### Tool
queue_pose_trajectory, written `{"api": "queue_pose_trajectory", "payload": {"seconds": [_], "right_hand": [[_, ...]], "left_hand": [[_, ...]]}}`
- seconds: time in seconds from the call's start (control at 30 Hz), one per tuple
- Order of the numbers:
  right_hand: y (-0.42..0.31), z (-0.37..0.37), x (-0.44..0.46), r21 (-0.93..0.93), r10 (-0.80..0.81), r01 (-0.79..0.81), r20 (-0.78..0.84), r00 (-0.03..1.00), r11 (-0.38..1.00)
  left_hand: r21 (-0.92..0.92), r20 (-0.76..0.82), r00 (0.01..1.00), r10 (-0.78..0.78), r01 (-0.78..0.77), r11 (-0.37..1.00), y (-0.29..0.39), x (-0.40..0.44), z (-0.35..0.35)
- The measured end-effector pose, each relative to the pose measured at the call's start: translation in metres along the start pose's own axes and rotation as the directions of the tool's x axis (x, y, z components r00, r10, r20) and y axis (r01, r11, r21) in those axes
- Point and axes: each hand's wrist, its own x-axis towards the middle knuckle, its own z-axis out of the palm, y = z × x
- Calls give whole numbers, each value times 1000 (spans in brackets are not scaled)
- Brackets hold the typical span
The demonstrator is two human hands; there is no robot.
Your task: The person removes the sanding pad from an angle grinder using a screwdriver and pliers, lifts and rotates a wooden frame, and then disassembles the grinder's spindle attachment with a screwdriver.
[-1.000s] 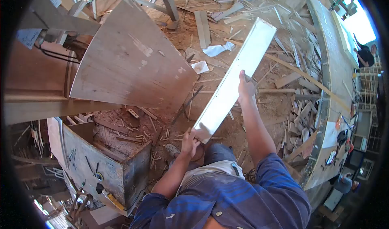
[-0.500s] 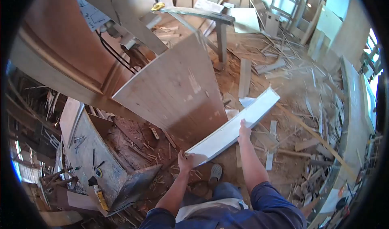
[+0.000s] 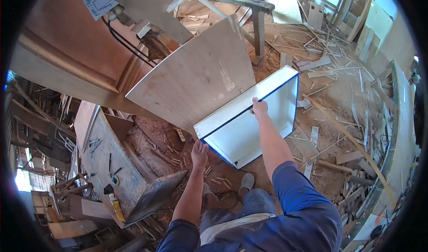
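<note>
A shallow white drawer-like box (image 3: 248, 104) with blue-edged rims is held tilted in front of me, its hollow side facing me. My left hand (image 3: 200, 153) is closed on its lower left corner. Higher up, my right hand (image 3: 259, 107) grips the blue rim near the middle of the long side, fingers wrapped over the edge. Just behind the box stands a large plywood panel (image 3: 191, 69), leaning at an angle; whether the two touch I cannot tell.
At left is a worn curved bench (image 3: 120, 172) carrying a yellow bottle (image 3: 117, 207) and small tools. A wooden trestle (image 3: 232, 1) stands at the back. Wood scraps litter the floor, and a long thin strip (image 3: 347, 138) lies on the right. Boards (image 3: 370, 20) lean behind.
The box has turned so its hollow inside now faces me, where before its narrow white side showed. Both hands have risen in view, and my right hand has shifted to the rim.
</note>
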Motion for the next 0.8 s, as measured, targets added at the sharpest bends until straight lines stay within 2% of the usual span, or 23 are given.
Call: {"api": "queue_pose_trajectory", "payload": {"seconds": [0.03, 0.1, 0.17, 0.23, 0.27, 0.33, 0.4, 0.43, 0.47, 0.53, 0.57, 0.6, 0.63, 0.67, 0.7, 0.73, 0.77, 0.8], "right_hand": [[-2, 6, 6, -16, -4, 4, -11, 1000, 1000], [-6, 15, 8, -27, -3, 2, -24, 1000, 1000], [-10, 14, 3, -17, 7, -7, -31, 999, 1000], [-8, 13, 7, 10, 15, -15, 7, 1000, 1000], [-7, 12, 4, 20, 8, -9, 33, 999, 1000], [-2, 4, -2, 49, -6, 3, 68, 998, 999], [13, 0, -8, 80, -20, 11, 108, 994, 997], [30, -9, -1, 72, -37, 27, 148, 988, 997], [51, -16, 6, 54, -52, 42, 219, 974, 998], [87, -26, -25, 103, -59, 34, 258, 964, 994], [109, -40, -39, 17, -43, 39, 372, 927, 999], [163, -50, -24, -34, -13, 25, 319, 948, 999], [200, -70, -26, -4, 58, -63, 453, 890, 998], [218, -68, -61, -103, 130, -104, 298, 946, 989], [247, -74, -82, -199, 193, -129, 347, 918, 971], [263, -65, -123, -301, 243, -148, 308, 920, 942], [265, -49, -173, -361, 364, -247, 304, 880, 899], [282, -42, -205, -496, 316, -29, 506, 803, 868]], "left_hand": [[-32, 31, 1000, -4, 5, 999, 5, -5, -6], [-36, -67, 998, 14, -16, 999, 5, -26, -5], [0, 49, 999, 20, -20, 1000, -13, -33, -23], [-33, 84, 986, -144, 148, 989, -27, -49, -36], [81, 104, 994, -12, 4, 997, -42, -58, -47], [288, 182, 955, 233, -278, 916, -76, -82, -66], [120, 124, 992, -32, 18, 993, -84, -118, -81], [18, 88, 982, -168, 167, 986, -83, -139, -92], [38, 99, 973, -209, 206, 978, -74, -157, -102], [95, 34, 970, -242, 238, 967, -70, -193, -122], [116, 1, 966, -259, 258, 959, -66, -206, -131], [111, -29, 957, -289, 291, 950, -48, -218, -142], [106, -42, 946, -320, 323, 941, -18, -228, -155], [104, -41, 936, -349, 351, 930, -1, -236, -169], [97, -57, 941, -335, 339, 936, -1, -244, -185], [99, -62, 948, -314, 318, 943, -4, -248, -202], [109, -56, 957, -285, 290, 951, -8, -253, -220], [118, -78, 963, -259, 267, 956, -11, -259, -239]]}}
